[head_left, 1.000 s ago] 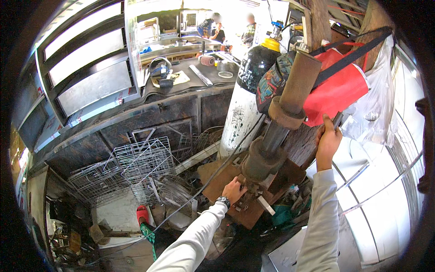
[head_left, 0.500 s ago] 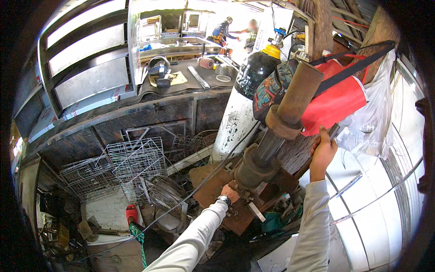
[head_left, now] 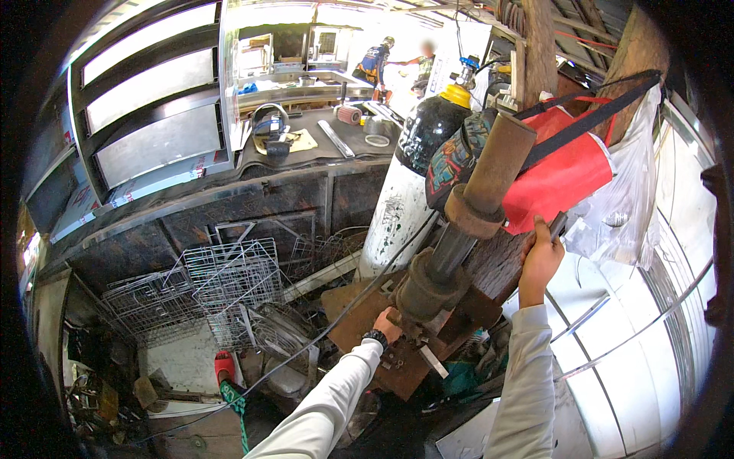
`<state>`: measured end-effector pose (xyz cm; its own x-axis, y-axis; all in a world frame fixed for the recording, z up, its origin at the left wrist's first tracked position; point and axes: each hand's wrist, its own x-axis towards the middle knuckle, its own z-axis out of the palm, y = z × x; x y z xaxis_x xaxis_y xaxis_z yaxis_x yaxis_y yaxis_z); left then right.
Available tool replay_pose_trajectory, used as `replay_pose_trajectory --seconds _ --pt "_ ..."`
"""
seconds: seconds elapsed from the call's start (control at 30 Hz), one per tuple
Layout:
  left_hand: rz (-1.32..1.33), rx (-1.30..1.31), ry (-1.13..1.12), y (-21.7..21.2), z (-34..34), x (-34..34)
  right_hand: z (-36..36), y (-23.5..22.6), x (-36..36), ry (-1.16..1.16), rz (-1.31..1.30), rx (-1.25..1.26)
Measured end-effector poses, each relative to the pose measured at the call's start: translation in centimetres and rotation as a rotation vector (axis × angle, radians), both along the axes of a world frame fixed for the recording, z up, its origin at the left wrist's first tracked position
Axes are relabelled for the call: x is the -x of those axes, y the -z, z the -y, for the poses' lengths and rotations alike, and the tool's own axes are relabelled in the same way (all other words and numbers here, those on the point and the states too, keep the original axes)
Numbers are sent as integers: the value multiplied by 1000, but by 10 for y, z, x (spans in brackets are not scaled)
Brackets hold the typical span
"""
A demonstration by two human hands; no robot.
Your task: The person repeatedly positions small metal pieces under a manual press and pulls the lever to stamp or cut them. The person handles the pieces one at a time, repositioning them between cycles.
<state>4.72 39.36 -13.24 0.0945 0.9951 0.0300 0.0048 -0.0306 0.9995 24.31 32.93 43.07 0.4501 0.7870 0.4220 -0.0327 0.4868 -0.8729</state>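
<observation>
A thick rusty steel post (head_left: 495,164) with heavy round collars leans up from a rusty metal plate (head_left: 348,306). At the foot of the lower collar (head_left: 433,287), my left hand (head_left: 388,324) is closed, its fingertips partly hidden, so what they grip cannot be made out. A dark watch (head_left: 375,336) is on that wrist. To the right of the post, my right hand (head_left: 541,266) is wrapped round a dark metal bar (head_left: 560,222), whose end sticks out above the fingers. A short pale metal strip (head_left: 433,362) juts from the plate beside small nuts or bits.
Behind the post stand a black-and-white gas cylinder (head_left: 391,206), a patterned bag and a red bag (head_left: 562,168). Wire racks (head_left: 233,283) lie at left. A cable (head_left: 306,344) crosses in front. A workbench (head_left: 306,164) holds a face shield; two people (head_left: 373,63) are beyond.
The view has shifted slightly. Both hands keep nearly the same places, the left at the collar's foot and the right on the metal bar.
</observation>
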Motion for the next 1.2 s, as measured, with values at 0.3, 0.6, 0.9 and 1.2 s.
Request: replay_pose_trajectory --seconds 0.3,0.6,0.9,1.2 --pt "-635 -204 -208 -87 55 -7 0 3 8 -8 -10 2" --pt "-901 -481 -119 -192 232 -26 -4 7 -9 13 42 2" --pt "-968 -434 -9 -155 251 -24 -8 6 -9 42 -7 -5" --pt "-772 -441 26 -160 228 -5 -9 9 -12 58 28 8"
